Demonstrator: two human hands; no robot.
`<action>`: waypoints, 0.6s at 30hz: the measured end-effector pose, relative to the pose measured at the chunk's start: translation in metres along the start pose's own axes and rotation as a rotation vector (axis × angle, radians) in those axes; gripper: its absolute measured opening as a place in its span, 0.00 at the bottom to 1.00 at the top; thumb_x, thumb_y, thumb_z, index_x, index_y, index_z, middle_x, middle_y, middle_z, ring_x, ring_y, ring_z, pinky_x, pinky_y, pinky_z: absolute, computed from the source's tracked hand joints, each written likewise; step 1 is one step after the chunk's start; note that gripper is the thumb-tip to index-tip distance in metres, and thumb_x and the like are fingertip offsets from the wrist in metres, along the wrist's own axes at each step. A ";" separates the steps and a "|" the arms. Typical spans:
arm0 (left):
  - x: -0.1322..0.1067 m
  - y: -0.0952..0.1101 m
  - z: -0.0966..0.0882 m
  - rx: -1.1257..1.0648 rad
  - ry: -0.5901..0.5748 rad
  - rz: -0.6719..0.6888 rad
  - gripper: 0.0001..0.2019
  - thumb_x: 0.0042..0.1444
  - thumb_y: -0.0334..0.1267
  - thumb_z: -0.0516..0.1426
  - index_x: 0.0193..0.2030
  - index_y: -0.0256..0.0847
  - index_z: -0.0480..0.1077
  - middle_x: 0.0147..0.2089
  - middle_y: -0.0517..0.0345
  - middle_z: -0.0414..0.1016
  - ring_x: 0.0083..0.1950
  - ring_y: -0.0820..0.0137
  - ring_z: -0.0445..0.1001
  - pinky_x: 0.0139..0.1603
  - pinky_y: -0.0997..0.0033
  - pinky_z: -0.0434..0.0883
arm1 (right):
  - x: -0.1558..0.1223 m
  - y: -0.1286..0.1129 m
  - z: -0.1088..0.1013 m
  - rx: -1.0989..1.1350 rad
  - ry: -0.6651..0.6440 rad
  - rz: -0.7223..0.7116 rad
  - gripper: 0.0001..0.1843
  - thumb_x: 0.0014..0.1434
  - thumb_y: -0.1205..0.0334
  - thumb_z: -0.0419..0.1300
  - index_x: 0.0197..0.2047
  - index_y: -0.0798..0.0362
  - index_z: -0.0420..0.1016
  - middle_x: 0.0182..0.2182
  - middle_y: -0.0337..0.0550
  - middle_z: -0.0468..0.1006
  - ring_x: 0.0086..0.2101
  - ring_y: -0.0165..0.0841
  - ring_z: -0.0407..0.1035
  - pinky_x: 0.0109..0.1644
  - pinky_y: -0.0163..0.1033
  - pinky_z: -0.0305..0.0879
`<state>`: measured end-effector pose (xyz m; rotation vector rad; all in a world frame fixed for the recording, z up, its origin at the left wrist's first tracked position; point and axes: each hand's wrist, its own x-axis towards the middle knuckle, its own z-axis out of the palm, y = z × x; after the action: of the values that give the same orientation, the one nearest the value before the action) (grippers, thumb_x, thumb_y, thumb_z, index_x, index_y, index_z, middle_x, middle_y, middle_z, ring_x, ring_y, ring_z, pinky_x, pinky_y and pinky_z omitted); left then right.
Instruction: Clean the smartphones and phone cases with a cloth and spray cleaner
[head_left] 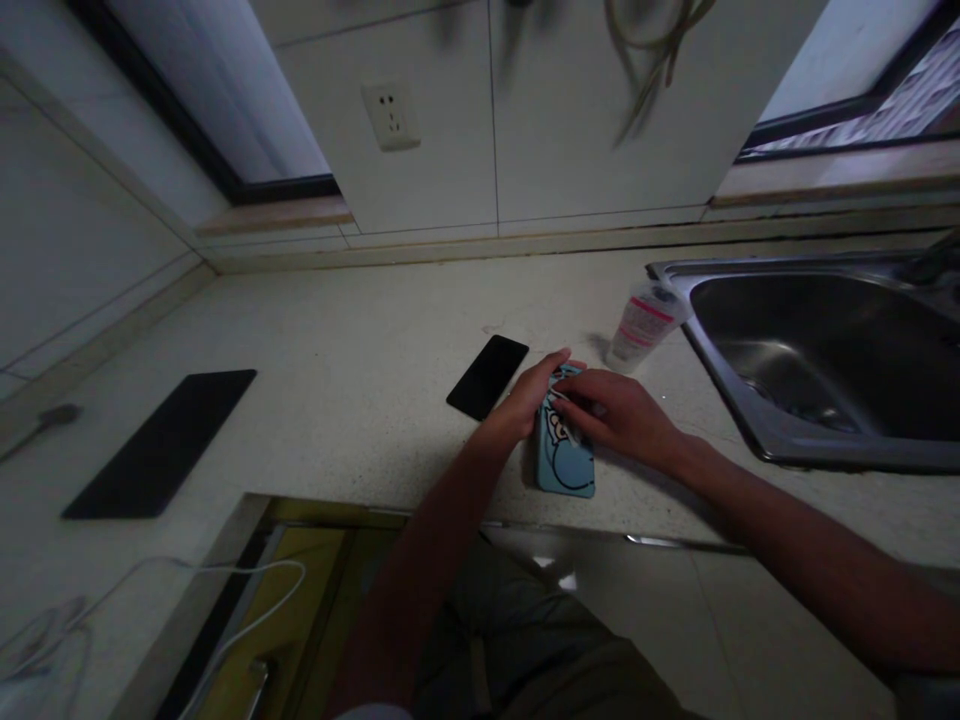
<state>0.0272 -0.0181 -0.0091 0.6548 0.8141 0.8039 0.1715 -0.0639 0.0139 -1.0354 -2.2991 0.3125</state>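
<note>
A light-blue phone case [568, 470] with a cartoon drawing lies on the counter, its back facing up. Around its upper left edge, my left hand [531, 392] is closed, steadying it. My right hand [619, 415] presses on the upper part of the case with fingers pinched together. Something small and white, perhaps a tissue [573, 436], shows under those fingers; most of it is hidden. Just left of my left hand, a black phone-like slab [488, 377] lies flat. Whether a phone sits inside the case cannot be seen.
A clear plastic cup [643, 325] with pink print stands beyond my right hand, beside the steel sink [757, 440]. Far left lies a dark flat mat [161, 445]. A white cable [247, 570] hangs over the counter edge at lower left. A socket [389, 117] is on the wall.
</note>
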 end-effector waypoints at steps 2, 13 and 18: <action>0.000 0.000 0.000 -0.001 0.002 -0.003 0.16 0.59 0.49 0.59 0.37 0.35 0.77 0.32 0.51 0.79 0.37 0.65 0.79 0.44 0.68 0.71 | 0.000 0.000 0.000 0.002 -0.001 -0.003 0.12 0.68 0.56 0.55 0.42 0.53 0.76 0.29 0.42 0.77 0.27 0.32 0.65 0.34 0.38 0.60; 0.000 0.000 0.000 -0.021 -0.005 -0.028 0.16 0.60 0.48 0.57 0.40 0.35 0.77 0.30 0.53 0.79 0.35 0.66 0.78 0.43 0.68 0.71 | 0.001 0.002 0.003 0.021 0.018 0.043 0.12 0.68 0.57 0.54 0.39 0.52 0.77 0.31 0.44 0.78 0.30 0.34 0.69 0.35 0.38 0.61; -0.002 0.001 0.002 -0.054 0.011 -0.023 0.14 0.61 0.46 0.58 0.35 0.36 0.76 0.27 0.56 0.77 0.30 0.71 0.76 0.37 0.73 0.70 | 0.001 0.004 0.001 0.004 0.028 0.088 0.12 0.66 0.57 0.55 0.37 0.52 0.78 0.30 0.44 0.78 0.29 0.33 0.69 0.34 0.37 0.60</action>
<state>0.0279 -0.0192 -0.0064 0.5925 0.8055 0.8063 0.1726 -0.0603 0.0115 -1.1344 -2.2310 0.3363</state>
